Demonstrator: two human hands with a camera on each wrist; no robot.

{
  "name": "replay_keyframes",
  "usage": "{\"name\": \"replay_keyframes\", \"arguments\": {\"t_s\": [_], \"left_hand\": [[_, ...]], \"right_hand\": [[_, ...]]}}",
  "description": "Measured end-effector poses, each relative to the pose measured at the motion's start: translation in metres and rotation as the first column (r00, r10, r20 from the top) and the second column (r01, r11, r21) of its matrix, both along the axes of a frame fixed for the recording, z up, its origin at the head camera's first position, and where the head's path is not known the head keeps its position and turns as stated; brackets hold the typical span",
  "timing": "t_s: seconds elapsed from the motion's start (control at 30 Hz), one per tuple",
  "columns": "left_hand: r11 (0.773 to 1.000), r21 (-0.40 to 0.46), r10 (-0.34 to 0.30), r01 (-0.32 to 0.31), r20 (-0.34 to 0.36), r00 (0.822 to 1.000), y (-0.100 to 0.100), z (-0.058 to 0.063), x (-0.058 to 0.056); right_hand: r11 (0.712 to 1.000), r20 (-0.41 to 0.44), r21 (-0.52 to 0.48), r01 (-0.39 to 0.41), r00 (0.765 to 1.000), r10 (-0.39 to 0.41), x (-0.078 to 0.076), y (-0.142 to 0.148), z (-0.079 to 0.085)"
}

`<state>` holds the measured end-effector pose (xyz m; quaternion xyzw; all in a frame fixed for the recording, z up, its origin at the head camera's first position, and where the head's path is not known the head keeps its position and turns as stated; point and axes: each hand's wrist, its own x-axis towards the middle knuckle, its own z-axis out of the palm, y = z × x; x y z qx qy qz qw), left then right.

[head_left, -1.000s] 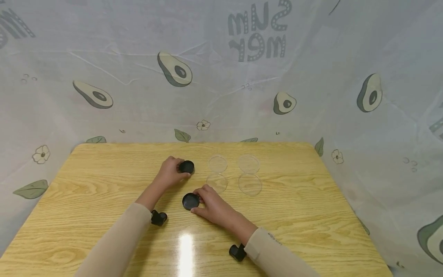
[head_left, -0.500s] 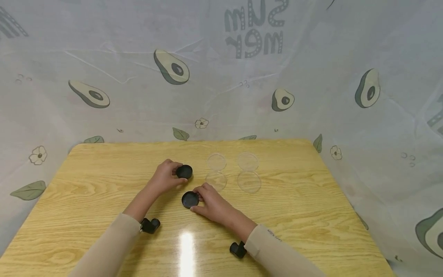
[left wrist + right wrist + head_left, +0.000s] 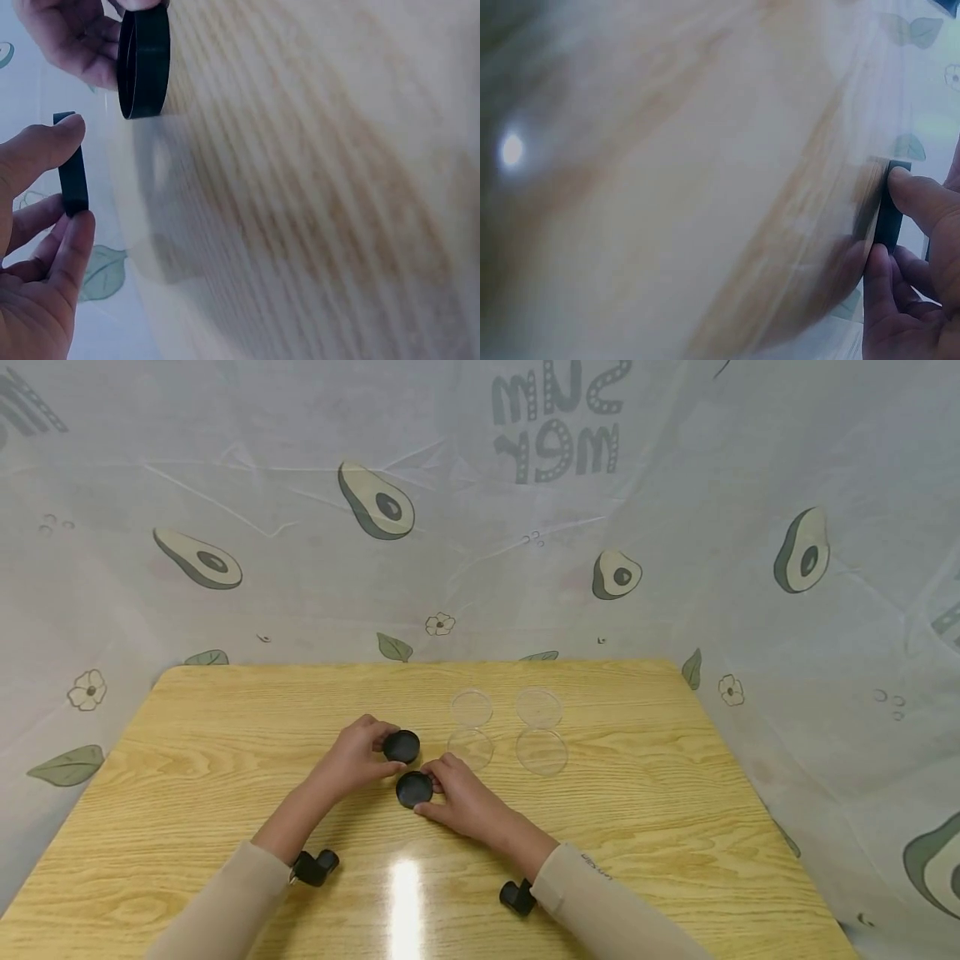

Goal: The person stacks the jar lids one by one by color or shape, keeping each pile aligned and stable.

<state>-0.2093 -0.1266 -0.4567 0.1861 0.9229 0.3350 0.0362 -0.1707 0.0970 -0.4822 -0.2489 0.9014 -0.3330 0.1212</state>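
Two shallow black round lids with raised rims are near the middle of the table. My left hand [image 3: 354, 762] pinches the far lid [image 3: 402, 747] between thumb and fingers at its left edge; in the left wrist view this lid [image 3: 73, 174] is seen edge-on. The nearer lid [image 3: 414, 790] is gripped at its right side by my right hand [image 3: 468, 800], thumb on the near edge. In the right wrist view that lid [image 3: 889, 210] stands against the wood surface, with its reflection beside it. A narrow gap separates the two lids in the head view.
Several clear round discs [image 3: 542, 752] lie in two rows on the wooden table [image 3: 637, 827], just beyond and right of my right hand. A printed curtain [image 3: 480, 560] hangs behind the table. Black wrist cameras [image 3: 315, 867] sit at both cuffs.
My left hand has drawn its lid nearer to me, closing most of the distance to the other lid. My right hand and its lid have stayed almost in place.
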Motion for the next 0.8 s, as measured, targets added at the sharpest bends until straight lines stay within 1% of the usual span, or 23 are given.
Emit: {"name": "replay_keyframes", "arguments": {"t_s": [0.27, 0.43, 0.63, 0.8], "left_hand": [[1.000, 0.006, -0.020, 0.021, -0.016, 1.000, -0.006, -0.004, 0.010], [1.000, 0.015, -0.021, 0.021, 0.006, 1.000, -0.011, -0.006, 0.017], [0.998, 0.033, -0.051, 0.050, 0.011, 0.999, -0.012, -0.008, 0.025], [0.996, 0.037, -0.079, 0.079, 0.021, 0.997, -0.009, -0.008, 0.030]], "right_hand": [[1.000, -0.009, 0.010, 0.004, 1.000, -0.004, 0.001, -0.001, 0.003], [1.000, -0.001, 0.010, 0.015, 1.000, -0.015, 0.002, -0.002, 0.003], [1.000, 0.009, 0.008, 0.019, 1.000, -0.019, 0.004, -0.001, 0.005], [1.000, -0.006, -0.003, 0.017, 1.000, -0.017, 0.004, -0.002, 0.004]]}}
